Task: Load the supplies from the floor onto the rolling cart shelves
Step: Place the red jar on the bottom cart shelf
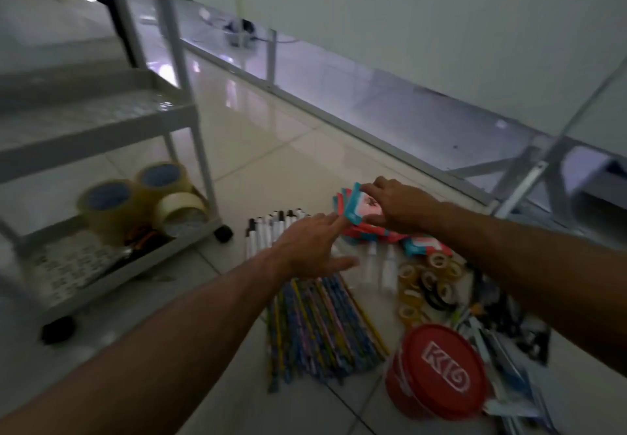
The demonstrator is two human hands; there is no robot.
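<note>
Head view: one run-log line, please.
right hand: grips card packs | left hand: open beside them | cart: tape rolls on bottom shelf

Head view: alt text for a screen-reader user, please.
A person's right hand pinches a fanned stack of teal-and-pink packets while the open left hand reaches toward it. Beneath them lie white markers, patterned pencils, small tape rolls and a red tub; the rolling cart at left holds large tape rolls on its bottom shelf.

We saw a red tub (pixel 437 371) with white lettering, multicoloured patterned pencils (pixel 319 329), teal-and-red packets (pixel 353 208), and a white cart (pixel 101 122).
</note>
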